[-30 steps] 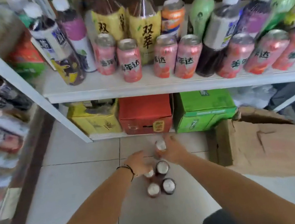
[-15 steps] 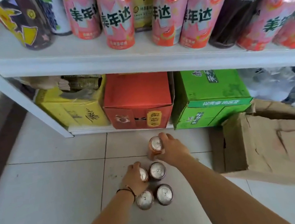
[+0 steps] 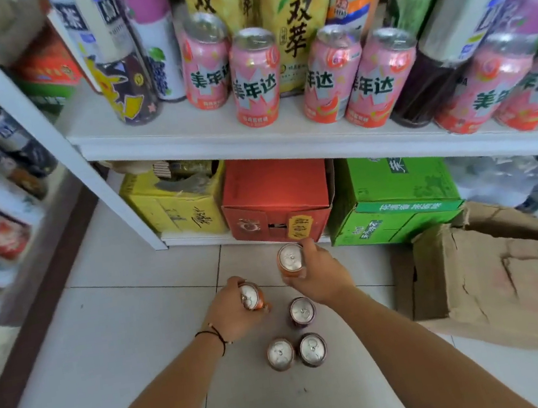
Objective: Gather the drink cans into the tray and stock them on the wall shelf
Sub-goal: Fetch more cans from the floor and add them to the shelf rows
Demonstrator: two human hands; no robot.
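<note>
The big white wall shelf (image 3: 251, 137) is hard and flat, and it is already packed with pink cans (image 3: 254, 81) and tall bottles. Beside the hands sits a brown cardboard box (image 3: 499, 278). It looks soft and bent, with torn edges. The floor (image 3: 108, 347) is smooth, shiny tile, so a round can may slide or roll on it.

Each hand grips 1 can. The right hand (image 3: 319, 276) wraps its fingers around the can in the right hand (image 3: 291, 259). The left hand (image 3: 232, 307) curls around the can in the left hand (image 3: 250, 297). Both cans are held just above the floor, under the shelf. 3 more cans (image 3: 293, 340) stand on the tile close together, right by the hands. I see no tray here.

The cans are small, round metal tubes with silver tops and pull tabs. Metal is slippery, so I think it is best to hold each can by its sides, firmly, and keep it upright. I would lift slowly and not bump the 3 standing cans. The shelf has small gaps, so each can should go in straight and be set down flat.
</note>
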